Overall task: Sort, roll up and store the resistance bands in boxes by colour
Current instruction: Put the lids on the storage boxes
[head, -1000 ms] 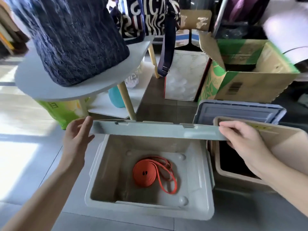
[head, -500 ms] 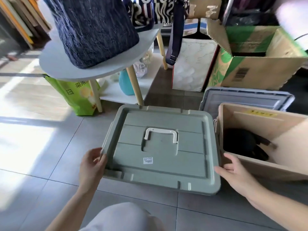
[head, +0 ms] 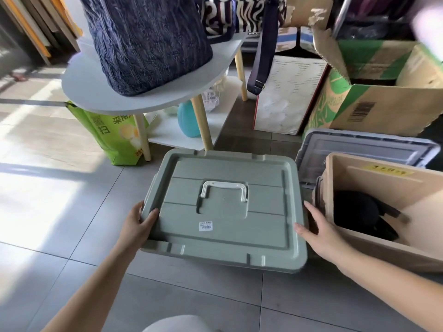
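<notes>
- Grey-green lid [head: 263, 226] lies level at centre, above the tiled floor [head: 72, 248].
- Tan box [head: 383, 180] sits just right of it, open on top, with a black rolled band [head: 357, 212] inside.
- Left hand [head: 136, 224]: thumb on top, fingers clamped on the lid's left edge.
- Right hand [head: 321, 233]: fingers straight, touching the lid's right edge.

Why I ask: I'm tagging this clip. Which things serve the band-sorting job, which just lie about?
Job: green lid, left hand, right hand, beige box, black roll inside it.
Lying about: navy bag, round table, green sack, cardboard carton, teal bottle.
</notes>
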A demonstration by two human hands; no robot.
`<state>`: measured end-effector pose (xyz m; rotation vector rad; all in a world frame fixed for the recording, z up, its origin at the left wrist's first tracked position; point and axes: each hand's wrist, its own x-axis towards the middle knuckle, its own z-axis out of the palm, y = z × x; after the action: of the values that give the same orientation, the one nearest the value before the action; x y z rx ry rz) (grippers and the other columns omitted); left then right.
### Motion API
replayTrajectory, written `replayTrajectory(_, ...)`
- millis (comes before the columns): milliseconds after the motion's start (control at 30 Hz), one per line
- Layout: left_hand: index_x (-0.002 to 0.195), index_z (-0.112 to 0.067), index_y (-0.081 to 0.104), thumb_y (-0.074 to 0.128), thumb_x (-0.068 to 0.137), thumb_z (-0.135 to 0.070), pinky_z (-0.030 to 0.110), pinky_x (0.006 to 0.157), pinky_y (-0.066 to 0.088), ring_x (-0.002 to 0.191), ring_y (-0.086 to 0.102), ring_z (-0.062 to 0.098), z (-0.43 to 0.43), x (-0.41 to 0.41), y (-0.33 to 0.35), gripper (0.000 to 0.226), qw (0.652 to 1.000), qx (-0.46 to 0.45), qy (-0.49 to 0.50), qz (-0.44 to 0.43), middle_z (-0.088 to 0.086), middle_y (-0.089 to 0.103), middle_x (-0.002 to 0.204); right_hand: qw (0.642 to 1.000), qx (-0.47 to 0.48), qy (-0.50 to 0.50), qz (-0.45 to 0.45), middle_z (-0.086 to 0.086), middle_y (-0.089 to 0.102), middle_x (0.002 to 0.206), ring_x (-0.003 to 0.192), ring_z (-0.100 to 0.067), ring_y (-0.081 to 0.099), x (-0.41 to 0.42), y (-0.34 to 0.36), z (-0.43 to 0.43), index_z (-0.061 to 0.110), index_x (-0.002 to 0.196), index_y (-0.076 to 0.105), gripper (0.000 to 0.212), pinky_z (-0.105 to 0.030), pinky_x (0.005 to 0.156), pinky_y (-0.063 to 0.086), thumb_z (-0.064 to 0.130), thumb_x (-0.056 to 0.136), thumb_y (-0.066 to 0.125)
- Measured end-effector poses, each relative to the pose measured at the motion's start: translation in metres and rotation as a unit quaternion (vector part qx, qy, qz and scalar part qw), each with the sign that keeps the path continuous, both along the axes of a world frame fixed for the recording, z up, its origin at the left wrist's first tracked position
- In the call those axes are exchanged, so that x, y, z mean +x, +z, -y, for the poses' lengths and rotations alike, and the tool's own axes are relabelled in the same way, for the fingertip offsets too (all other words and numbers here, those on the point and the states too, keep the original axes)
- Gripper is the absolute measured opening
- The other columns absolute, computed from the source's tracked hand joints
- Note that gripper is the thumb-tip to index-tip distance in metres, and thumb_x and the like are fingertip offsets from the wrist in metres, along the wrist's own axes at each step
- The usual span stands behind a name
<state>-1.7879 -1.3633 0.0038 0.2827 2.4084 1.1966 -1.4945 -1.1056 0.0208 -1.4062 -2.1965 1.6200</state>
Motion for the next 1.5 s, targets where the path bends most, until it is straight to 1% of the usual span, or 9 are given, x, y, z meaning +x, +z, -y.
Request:
replayTrajectory(133, 0.137, -0.005, 0.038, 0.072, 0.082, -0.032, 0.034, 0.081, 0.045, 0.093, 0.058, 0.026, -0.002, -0.036, 0.003, 0.071, 0.98, 0.051, 0.043, 0.19, 0.015, 0.057, 0.115, 0.986, -0.122, -0.11, -0.021, 0.005, 0.014, 0.157, 0.143, -0.021, 0.017, -0.022, -0.004, -0.015, 0.029, 0.15, 0.006, 0.121, -0.041, 0.113, 0.02, 0.056, 0.058, 0.08)
replayTrajectory(267, 0.114, -0.011, 0.065, 0.064, 0.073, -0.062, 0.041, 0.088, 0.048, 0.097, 0.063, 0.03, -0.001, -0.049, 0.003, 0.066, 0.947, 0.051, -0.026, 0.316, 0.016, 0.066, 0.109, 0.959, -0.21, -0.181, -0.061, -0.008, 0.035, 0.146, 0.138, -0.025, 0.028, -0.028, -0.022, -0.022, 0.001, 0.147, 0.015, 0.097, -0.031, 0.105, 0.026, 0.034, 0.076, 0.072)
replayTrajectory(433, 0.074, -0.004, 0.058, 0.067, 0.057, -0.06, 0.029, 0.056, 0.038, 0.062, 0.055, 0.024, -0.008, -0.057, 0.008, 0.059, 0.995, -0.02, -0.016, 0.094, 0.011, 0.06, 0.068, 0.971, -0.193, -0.141, -0.019, -0.015, 0.035, 0.147, 0.135, -0.027, 0.033, -0.027, -0.01, -0.023, -0.004, 0.143, 0.023, 0.137, -0.035, 0.111, 0.023, 0.056, 0.037, 0.085)
replayTrajectory(600, 0.055, -0.01, 0.038, 0.066, 0.085, -0.04, 0.03, 0.047, 0.028, 0.047, 0.041, 0.024, -0.008, -0.063, 0.005, 0.05, 0.982, -0.126, -0.047, -0.13, 0.004, 0.042, 0.047, 0.992, 0.004, -0.065, 0.104, -0.005, 0.065, 0.107, 0.1, -0.022, 0.06, -0.039, -0.016, -0.017, 0.013, 0.104, 0.057, 0.041, -0.037, 0.091, 0.047, 0.042, 0.078, 0.071)
replayTrajectory(867, 0.056, -0.006, 0.044, 0.057, 0.089, -0.037, 0.032, 0.052, 0.038, 0.058, 0.049, 0.035, -0.014, -0.071, 0.003, 0.047, 0.951, -0.227, -0.054, -0.202, 0.012, 0.052, 0.054, 0.948, 0.169, 0.046, 0.266, -0.011, 0.06, 0.093, 0.087, -0.03, 0.061, -0.079, 0.004, -0.01, 0.008, 0.096, 0.043, 0.029, -0.03, 0.056, 0.04, 0.037, 0.096, 0.04)
replayTrajectory(1033, 0.07, -0.012, 0.043, 0.051, 0.093, -0.034, 0.042, 0.066, 0.044, 0.071, 0.052, 0.037, -0.026, -0.063, 0.008, 0.033, 0.941, -0.258, -0.061, -0.209, 0.021, 0.058, 0.078, 0.957, 0.14, 0.07, 0.243, -0.002, 0.054, 0.077, 0.069, -0.026, 0.059, -0.074, 0.008, -0.012, 0.011, 0.091, 0.039, 0.031, -0.027, 0.045, 0.033, 0.042, 0.096, 0.039)
replayTrajectory(1233, 0.146, -0.006, 0.024, 0.052, 0.09, -0.044, 0.051, 0.113, 0.016, 0.144, 0.018, 0.026, -0.119, 0.015, 0.017, 0.074, 0.919, -0.212, -0.219, -0.249, 0.011, 0.024, 0.155, 0.982, 0.067, 0.132, 0.113, 0.001, 0.062, 0.123, 0.116, -0.019, 0.055, -0.046, 0.029, -0.053, 0.015, 0.142, 0.034, 0.069, -0.032, 0.098, 0.043, 0.056, 0.088, 0.049)
replayTrajectory(1367, 0.15, -0.01, 0.01, 0.052, 0.092, -0.042, 0.036, 0.116, 0.015, 0.145, 0.013, 0.023, -0.241, 0.082, 0.029, 0.079, 0.876, -0.133, -0.384, -0.259, 0.007, 0.01, 0.158, 0.978, 0.191, 0.065, 0.052, 0.004, 0.066, 0.097, 0.095, -0.017, 0.062, 0.006, 0.049, -0.135, 0.016, 0.132, 0.05, 0.048, -0.032, 0.089, 0.049, 0.041, 0.091, 0.055)
replayTrajectory(1500, 0.149, -0.014, 0.012, 0.059, 0.088, -0.034, 0.041, 0.11, 0.028, 0.139, 0.025, 0.032, -0.364, 0.13, 0.052, 0.079, 0.874, -0.122, -0.397, -0.253, 0.008, 0.014, 0.156, 0.954, 0.273, -0.047, 0.112, -0.01, 0.057, 0.122, 0.11, -0.027, 0.056, 0.082, 0.056, -0.242, 0.016, 0.136, 0.044, 0.052, -0.038, 0.095, 0.045, 0.037, 0.09, 0.057)
